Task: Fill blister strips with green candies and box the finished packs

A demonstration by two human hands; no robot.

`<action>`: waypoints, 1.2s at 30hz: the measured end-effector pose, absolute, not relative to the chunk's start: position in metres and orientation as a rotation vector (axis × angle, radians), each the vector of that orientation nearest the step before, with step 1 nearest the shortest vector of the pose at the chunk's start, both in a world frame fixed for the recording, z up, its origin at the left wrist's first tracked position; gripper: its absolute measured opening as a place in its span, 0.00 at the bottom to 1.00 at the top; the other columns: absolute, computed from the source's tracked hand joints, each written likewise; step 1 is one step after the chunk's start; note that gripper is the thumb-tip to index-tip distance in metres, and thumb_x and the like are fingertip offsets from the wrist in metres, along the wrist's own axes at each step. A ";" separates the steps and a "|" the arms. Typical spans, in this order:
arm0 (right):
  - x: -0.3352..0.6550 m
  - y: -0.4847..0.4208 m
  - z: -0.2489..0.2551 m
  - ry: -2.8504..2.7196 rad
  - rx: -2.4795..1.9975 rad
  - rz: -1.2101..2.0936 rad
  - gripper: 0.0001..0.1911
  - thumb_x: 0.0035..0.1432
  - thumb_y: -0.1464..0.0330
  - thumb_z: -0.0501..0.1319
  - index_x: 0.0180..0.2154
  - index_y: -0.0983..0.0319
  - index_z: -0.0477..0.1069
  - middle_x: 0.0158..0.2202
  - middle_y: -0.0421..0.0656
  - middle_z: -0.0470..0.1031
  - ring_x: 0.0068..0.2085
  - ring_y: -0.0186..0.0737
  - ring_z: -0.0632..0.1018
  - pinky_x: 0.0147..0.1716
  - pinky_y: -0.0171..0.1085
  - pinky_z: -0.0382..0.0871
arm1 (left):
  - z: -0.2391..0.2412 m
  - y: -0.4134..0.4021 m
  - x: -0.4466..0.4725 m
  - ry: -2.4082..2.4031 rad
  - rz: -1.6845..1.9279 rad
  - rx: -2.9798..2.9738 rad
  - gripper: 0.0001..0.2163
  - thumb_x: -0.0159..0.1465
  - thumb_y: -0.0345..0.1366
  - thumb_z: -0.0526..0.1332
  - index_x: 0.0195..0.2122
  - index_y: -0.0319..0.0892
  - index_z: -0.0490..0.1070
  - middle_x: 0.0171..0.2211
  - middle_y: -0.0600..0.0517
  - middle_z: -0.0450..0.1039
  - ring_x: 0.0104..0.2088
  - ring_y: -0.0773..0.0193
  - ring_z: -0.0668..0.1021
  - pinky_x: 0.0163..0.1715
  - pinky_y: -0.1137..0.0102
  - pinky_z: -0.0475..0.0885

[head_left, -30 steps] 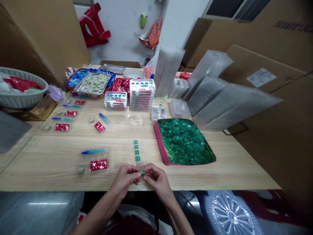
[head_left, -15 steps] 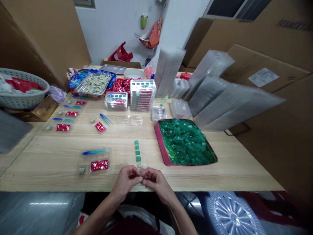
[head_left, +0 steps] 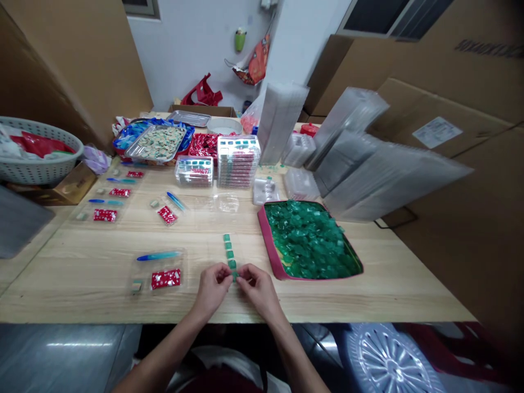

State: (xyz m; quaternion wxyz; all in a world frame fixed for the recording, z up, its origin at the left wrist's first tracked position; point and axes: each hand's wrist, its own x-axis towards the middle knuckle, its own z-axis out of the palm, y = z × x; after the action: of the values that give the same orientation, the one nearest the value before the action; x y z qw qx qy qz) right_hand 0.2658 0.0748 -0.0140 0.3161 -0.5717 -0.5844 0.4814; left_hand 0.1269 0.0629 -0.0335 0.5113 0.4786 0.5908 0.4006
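Note:
My left hand (head_left: 213, 289) and my right hand (head_left: 257, 290) meet at the near edge of the wooden table (head_left: 368, 284). Both pinch one small green wrapped candy (head_left: 234, 277) between their fingertips. It sits at the near end of a short row of green candies (head_left: 228, 252) lying in a clear plastic tray. To the right stands a red tin (head_left: 270, 243) heaped with green candies (head_left: 311, 243). Left of my hands lies a clear tray holding a blue pen (head_left: 159, 255) and a red packet (head_left: 166, 278).
Several more clear trays with pens and red packets (head_left: 104, 214) lie at the left. Stacked filled trays (head_left: 238, 159), metal pans (head_left: 158, 141) and a white basket (head_left: 39, 150) stand further back. Leaning stacks of clear trays (head_left: 368, 164) and cardboard boxes fill the right.
Both hands have moved forward from the table's edge, carrying the green candy up to the near end of the candy row.

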 end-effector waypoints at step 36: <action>0.249 0.060 -0.020 -2.214 -1.292 0.803 0.13 0.57 0.79 0.50 0.31 0.63 0.72 0.31 0.45 0.71 0.32 0.38 0.74 0.33 0.33 0.68 | -0.040 0.057 0.109 1.570 0.721 1.719 0.11 0.49 0.19 0.52 0.25 0.38 0.71 0.27 0.50 0.68 0.29 0.63 0.72 0.31 0.71 0.66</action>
State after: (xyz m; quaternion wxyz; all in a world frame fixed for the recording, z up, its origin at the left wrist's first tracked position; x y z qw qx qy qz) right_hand 0.2490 0.0600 -0.0205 0.2258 -0.4685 -0.8029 0.2913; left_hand 0.1091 0.0572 -0.0402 0.3453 0.6620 0.6046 0.2776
